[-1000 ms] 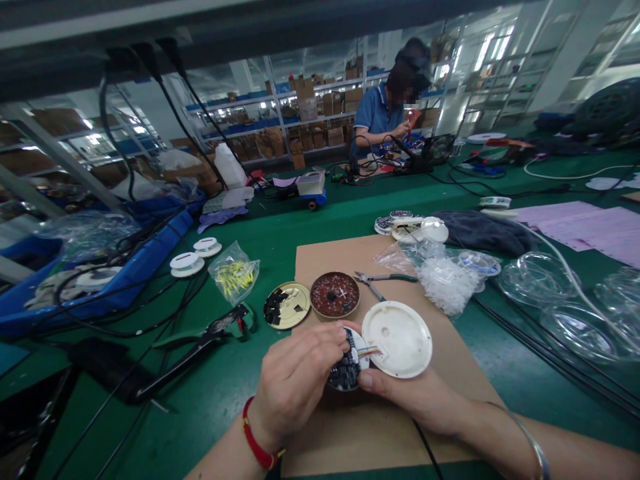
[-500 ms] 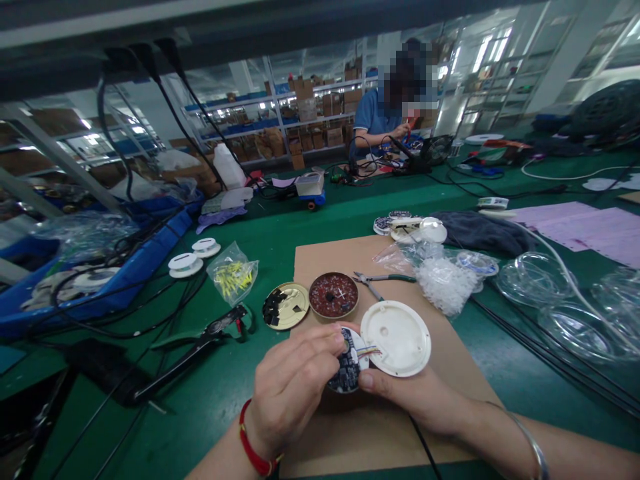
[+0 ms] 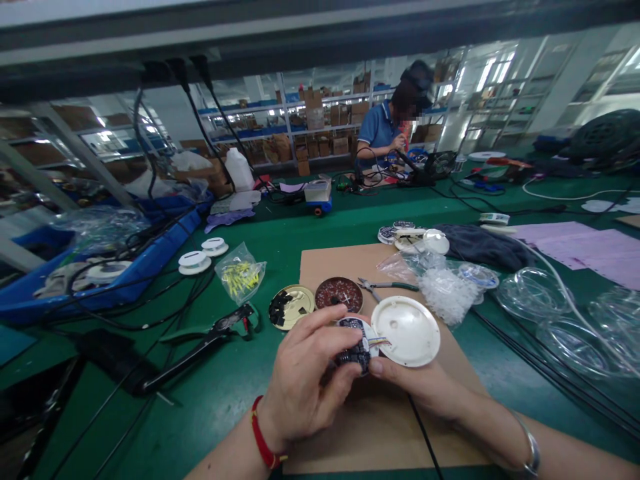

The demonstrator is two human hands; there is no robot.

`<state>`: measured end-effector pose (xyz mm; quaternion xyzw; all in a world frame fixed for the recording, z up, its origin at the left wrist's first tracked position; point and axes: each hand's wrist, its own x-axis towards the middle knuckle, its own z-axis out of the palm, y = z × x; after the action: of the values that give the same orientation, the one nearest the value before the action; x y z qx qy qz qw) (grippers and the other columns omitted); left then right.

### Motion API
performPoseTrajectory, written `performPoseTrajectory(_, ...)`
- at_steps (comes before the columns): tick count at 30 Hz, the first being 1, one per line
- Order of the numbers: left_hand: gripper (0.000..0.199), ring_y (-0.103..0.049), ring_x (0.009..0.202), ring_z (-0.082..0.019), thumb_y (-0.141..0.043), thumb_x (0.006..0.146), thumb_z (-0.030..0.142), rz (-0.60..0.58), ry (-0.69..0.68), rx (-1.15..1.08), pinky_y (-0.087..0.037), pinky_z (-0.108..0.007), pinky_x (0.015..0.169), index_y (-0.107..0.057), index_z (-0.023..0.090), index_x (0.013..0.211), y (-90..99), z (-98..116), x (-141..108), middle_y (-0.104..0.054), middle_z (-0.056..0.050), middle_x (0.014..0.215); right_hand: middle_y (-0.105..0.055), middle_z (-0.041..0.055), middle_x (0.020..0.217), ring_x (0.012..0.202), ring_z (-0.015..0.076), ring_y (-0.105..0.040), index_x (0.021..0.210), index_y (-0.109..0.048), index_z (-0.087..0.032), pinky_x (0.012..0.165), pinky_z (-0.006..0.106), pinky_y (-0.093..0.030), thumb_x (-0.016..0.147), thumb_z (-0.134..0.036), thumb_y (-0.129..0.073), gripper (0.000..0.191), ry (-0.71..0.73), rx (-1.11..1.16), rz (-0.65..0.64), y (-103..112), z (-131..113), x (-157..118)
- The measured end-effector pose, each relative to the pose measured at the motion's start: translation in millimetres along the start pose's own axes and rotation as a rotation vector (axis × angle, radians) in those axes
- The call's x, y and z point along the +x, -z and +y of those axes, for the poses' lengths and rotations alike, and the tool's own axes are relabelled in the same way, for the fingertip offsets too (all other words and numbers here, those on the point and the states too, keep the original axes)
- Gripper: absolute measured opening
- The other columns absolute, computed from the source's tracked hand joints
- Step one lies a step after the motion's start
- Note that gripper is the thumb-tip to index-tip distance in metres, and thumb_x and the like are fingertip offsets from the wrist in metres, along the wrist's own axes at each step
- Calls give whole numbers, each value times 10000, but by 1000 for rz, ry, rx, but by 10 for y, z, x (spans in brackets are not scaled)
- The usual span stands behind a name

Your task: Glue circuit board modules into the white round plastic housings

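Observation:
My left hand has its fingers and thumb around the edge of a round dark circuit board. My right hand holds a round white plastic cover from below, its thumb against the board's lower right edge. Thin coloured wires run between board and cover. Just beyond my fingers stands a round tin of red-brown screws, with a white cross-shaped piece on top. A gold lid bearing black pieces lies left of it. Wire cutters rest to the right.
A cardboard sheet covers the green table. On the left are a green-and-black tool, a bag of yellow pieces and a blue bin. Bagged white parts and coiled clear tubing lie right. A person works opposite.
My left fingers have shifted on the circuit board, the thumb now showing at its lower edge. Board and cover have moved slightly right and up in view. The camera view has shifted a little.

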<state>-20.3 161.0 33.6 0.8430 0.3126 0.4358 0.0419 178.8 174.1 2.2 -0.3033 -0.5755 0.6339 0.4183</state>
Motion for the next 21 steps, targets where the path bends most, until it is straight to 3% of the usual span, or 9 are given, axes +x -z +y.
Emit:
performPoseTrajectory(2,697,-375,1335,-282,-672,767,480,57,117,-52,-370,-492,1081,-377,151,1307,-40,-8,-22,-515,-165,1325,-567,48,1332,1249,227,-501,1287,-544,-325,1123,410,-294,783,-424,-709,540,-4,-27,-24,14,-48,-6)
performPoseTrajectory(4,986,-345,1354,-322,-726,637,605,-11,206,-60,-341,-529,1097,-278,146,1385,-81,-18,-39,-384,-202,1436,-491,49,1408,1297,232,-446,1333,-499,-325,1139,411,-253,790,-434,-700,590,6,-42,-65,19,-85,-9)
performPoseTrajectory(7,820,-450,1291,-266,-746,696,435,-121,229,-60,-397,-457,1076,-323,214,1364,-131,-29,-59,-475,-131,1389,-399,56,1477,1349,246,-372,1388,-437,-304,1147,403,-230,771,-466,-709,693,47,-41,-107,21,-95,-2)
performPoseTrajectory(9,696,-504,1243,-231,-720,723,305,-85,211,-46,-430,-401,1053,-369,237,1321,-151,-30,-70,-532,-95,1337,-378,63,1488,1351,257,-369,1420,-384,-302,1140,415,-242,751,-484,-724,773,66,-37,-94,30,-87,8)
performPoseTrajectory(12,723,-527,1216,-232,-722,716,261,-7,214,-9,-445,-386,1035,-354,238,1338,-160,-13,-84,-549,-94,1320,-350,69,1503,1351,269,-368,1473,-247,-320,1135,443,-252,738,-497,-733,899,84,-20,-66,60,-92,25)
performPoseTrajectory(14,744,-527,1213,-241,-735,710,261,21,289,-42,-436,-406,1039,-353,261,1348,-159,15,-88,-552,-81,1320,-345,76,1506,1360,266,-353,1493,-144,-328,1143,456,-229,747,-508,-720,960,99,-2,-59,80,-113,29)
performPoseTrajectory(16,738,-528,1211,-249,-756,688,265,51,443,-188,-429,-416,1040,-391,289,1329,-160,56,-81,-553,-58,1322,-336,91,1509,1362,266,-351,1499,-55,-328,1142,472,-225,765,-525,-694,993,104,12,-54,90,-138,23)
performPoseTrajectory(19,680,-548,1187,-249,-753,686,272,153,689,-593,-452,-382,1007,-432,278,1284,-174,117,-49,-555,-57,1316,-254,113,1540,1366,283,-340,1497,27,-317,1135,497,-229,765,-558,-677,1044,112,-25,-29,83,-163,-2)
performPoseTrajectory(21,652,-576,1148,-241,-737,704,286,238,776,-853,-476,-351,965,-415,256,1271,-193,140,-23,-569,-72,1287,-182,101,1564,1384,284,-302,1493,48,-322,1145,495,-196,764,-572,-670,1054,116,-69,-32,66,-170,-17)
